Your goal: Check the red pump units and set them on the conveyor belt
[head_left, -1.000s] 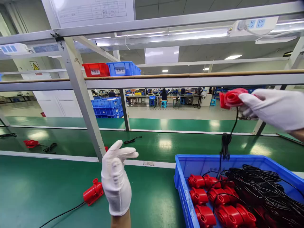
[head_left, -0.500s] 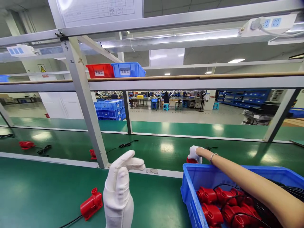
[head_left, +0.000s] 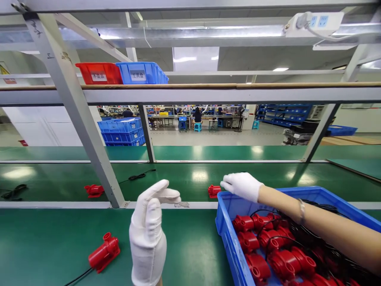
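My left hand (head_left: 150,234), in a white glove, is raised over the green bench with its fingers apart and nothing in them. To its left a red pump (head_left: 104,252) lies on the bench, a black cable trailing from it. My right hand (head_left: 241,186), also gloved, is over the far edge of a blue bin (head_left: 235,242), fingers stretched out and empty. Just left of its fingertips, a red pump (head_left: 214,191) rests on the green belt (head_left: 178,182). Inside the bin are several red pumps (head_left: 276,238) with black cables.
A slanted grey post (head_left: 86,131) rises at the left. Behind it another red pump (head_left: 94,190) lies on the belt. Overhead, a shelf (head_left: 208,95) holds a red bin (head_left: 99,74) and a blue bin (head_left: 143,73). Stacked blue crates (head_left: 122,131) and seated people are farther back.
My right hand has let go of the red pump on the belt and drawn back over the bin's edge. The view has shifted right; my left hand keeps its pose.
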`<state>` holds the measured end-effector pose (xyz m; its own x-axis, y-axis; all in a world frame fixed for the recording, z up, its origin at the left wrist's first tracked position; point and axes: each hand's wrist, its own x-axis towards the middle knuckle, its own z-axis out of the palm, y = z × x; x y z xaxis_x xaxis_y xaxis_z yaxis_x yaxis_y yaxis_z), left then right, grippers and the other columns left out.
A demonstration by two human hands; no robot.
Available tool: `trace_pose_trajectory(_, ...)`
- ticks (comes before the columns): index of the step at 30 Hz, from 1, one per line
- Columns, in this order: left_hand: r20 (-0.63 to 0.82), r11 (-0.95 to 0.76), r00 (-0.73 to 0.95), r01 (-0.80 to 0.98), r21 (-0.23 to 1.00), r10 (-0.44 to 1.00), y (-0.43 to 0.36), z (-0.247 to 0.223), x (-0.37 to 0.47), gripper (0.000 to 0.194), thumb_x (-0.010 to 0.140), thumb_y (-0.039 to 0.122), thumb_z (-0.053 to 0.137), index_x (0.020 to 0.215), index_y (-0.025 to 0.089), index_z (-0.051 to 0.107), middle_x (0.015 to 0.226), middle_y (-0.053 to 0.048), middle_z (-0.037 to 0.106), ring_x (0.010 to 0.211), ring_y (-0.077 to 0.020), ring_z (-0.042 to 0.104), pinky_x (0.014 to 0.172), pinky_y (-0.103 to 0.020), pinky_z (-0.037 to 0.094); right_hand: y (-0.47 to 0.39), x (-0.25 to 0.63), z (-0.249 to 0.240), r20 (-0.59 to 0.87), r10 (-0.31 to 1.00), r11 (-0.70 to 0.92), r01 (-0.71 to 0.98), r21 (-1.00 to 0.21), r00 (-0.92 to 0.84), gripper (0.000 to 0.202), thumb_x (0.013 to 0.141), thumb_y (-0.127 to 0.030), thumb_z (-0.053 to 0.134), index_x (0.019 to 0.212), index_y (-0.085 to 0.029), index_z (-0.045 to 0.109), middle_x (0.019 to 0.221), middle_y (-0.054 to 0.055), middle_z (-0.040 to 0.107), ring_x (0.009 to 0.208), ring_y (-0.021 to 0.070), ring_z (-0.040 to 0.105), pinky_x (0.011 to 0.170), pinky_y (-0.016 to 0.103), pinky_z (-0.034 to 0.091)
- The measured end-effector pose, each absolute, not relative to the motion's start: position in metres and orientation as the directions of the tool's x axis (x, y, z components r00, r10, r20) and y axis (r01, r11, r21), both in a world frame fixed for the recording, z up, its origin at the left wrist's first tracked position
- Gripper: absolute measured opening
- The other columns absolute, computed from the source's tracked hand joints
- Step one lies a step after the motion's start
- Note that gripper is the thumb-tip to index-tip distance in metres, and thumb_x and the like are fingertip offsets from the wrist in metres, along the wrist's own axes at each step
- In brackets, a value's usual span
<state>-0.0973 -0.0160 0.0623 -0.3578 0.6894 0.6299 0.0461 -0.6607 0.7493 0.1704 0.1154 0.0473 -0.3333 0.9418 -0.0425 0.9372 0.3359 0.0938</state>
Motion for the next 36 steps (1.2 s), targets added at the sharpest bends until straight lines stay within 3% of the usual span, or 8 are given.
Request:
trace_pose_trajectory(6, 0.620, -0.629, -0.127, -0.051, 0.776, 0.775, -0.024, 0.059, -0.068, 0.027, 0.101, 0.036, 0.045, 0.119, 0.024, 0.060, 0.094, 0.000, 0.071, 0.083, -0.0150, 0.068, 0.080, -0.029, 0.055, -0.006, 0.193, -0.018, -0.181, 0.864, 0.481, 0.877, 0.019, -0.470, 0.023, 0.083, -0.040, 0.060, 0.086, -0.020, 0.072, 0.077, 0.007, 0.073, 0.072, 0.0263, 0.071, 0.065, 0.030, 0.047)
trace_pose_trajectory(11, 0.574, -0.575, 0.131, -0.036, 0.817, 0.808, -0.026, 0.051, -0.037, 0.027, 0.101, 0.038, 0.045, 0.119, 0.024, 0.059, 0.097, -0.002, 0.069, 0.087, -0.0159, 0.066, 0.084, -0.031, 0.053, -0.039, 0.197, -0.064, -0.191, 0.850, 0.485, 0.871, -0.082, -0.491, 0.018, 0.077, -0.031, 0.065, 0.092, -0.022, 0.072, 0.090, 0.006, 0.075, 0.079, 0.0248, 0.071, 0.064, 0.026, 0.046)
trace_pose_trajectory(14, 0.545, -0.565, 0.226, 0.028, 0.825, 0.807, -0.022, 0.044, -0.017, 0.028, 0.100, 0.038, 0.046, 0.118, 0.023, 0.060, 0.101, -0.004, 0.069, 0.094, -0.0178, 0.065, 0.090, -0.034, 0.050, -0.036, 0.204, -0.046, -0.134, 0.884, 0.431, 0.893, -0.132, -0.447, 0.014, 0.079, -0.021, 0.059, 0.089, -0.020, 0.069, 0.086, 0.005, 0.074, 0.078, 0.0232, 0.070, 0.066, 0.027, 0.045)
trace_pose_trajectory(18, 0.459, -0.495, 0.268, 0.082, 0.865, 0.847, -0.018, 0.032, 0.011, 0.031, 0.097, 0.039, 0.052, 0.121, 0.020, 0.058, 0.111, -0.008, 0.067, 0.105, -0.0212, 0.063, 0.098, -0.038, 0.046, -0.036, 0.220, 0.022, 0.008, 0.943, 0.325, 0.917, -0.231, -0.332, 0.020, 0.093, -0.031, 0.045, 0.097, -0.021, 0.062, 0.077, 0.001, 0.068, 0.071, 0.0171, 0.064, 0.065, 0.026, 0.044)
trace_pose_trajectory(23, 0.343, -0.307, 0.410, -0.154, 0.939, 0.845, -0.028, 0.016, 0.040, 0.061, 0.090, 0.052, 0.058, 0.137, 0.016, 0.043, 0.131, -0.015, 0.058, 0.121, -0.0247, 0.057, 0.108, -0.041, 0.041, -0.053, 0.229, 0.080, 0.166, 0.981, 0.179, 0.787, -0.591, -0.099, 0.030, 0.094, -0.050, 0.044, 0.092, -0.023, 0.058, 0.073, -0.002, 0.063, 0.066, 0.0143, 0.056, 0.062, 0.025, 0.044)
trace_pose_trajectory(26, 0.279, -0.186, 0.419, -0.250, 0.950, 0.864, -0.036, 0.014, 0.050, 0.076, 0.084, 0.058, 0.064, 0.140, 0.015, 0.036, 0.137, -0.017, 0.053, 0.126, -0.0265, 0.052, 0.110, -0.041, 0.039, -0.058, 0.224, 0.079, 0.153, 0.987, 0.151, 0.635, -0.758, -0.052, 0.034, 0.092, -0.055, 0.048, 0.092, -0.022, 0.057, 0.072, -0.002, 0.061, 0.062, 0.0124, 0.053, 0.057, 0.023, 0.044)
trace_pose_trajectory(30, 0.244, -0.128, 0.340, -0.331, 0.935, 0.908, -0.040, 0.018, 0.053, 0.052, 0.094, 0.056, 0.049, 0.131, 0.019, 0.047, 0.137, -0.012, 0.053, 0.127, -0.0240, 0.050, 0.112, -0.039, 0.036, -0.055, 0.215, 0.064, 0.173, 0.985, 0.161, 0.401, -0.902, -0.008, 0.042, 0.089, -0.060, 0.050, 0.104, -0.021, 0.055, 0.085, 0.002, 0.064, 0.066, 0.0136, 0.057, 0.060, 0.025, 0.049)
trace_pose_trajectory(36, 0.258, -0.145, 0.237, -0.410, 0.901, 0.937, -0.039, 0.022, 0.055, 0.041, 0.100, 0.052, 0.035, 0.121, 0.021, 0.051, 0.120, -0.008, 0.061, 0.114, -0.0212, 0.057, 0.105, -0.037, 0.043, -0.059, 0.209, 0.049, 0.175, 0.982, 0.187, 0.497, -0.848, -0.071, 0.056, 0.083, -0.058, 0.060, 0.125, -0.023, 0.050, 0.112, 0.008, 0.067, 0.098, 0.0233, 0.064, 0.088, 0.037, 0.053)
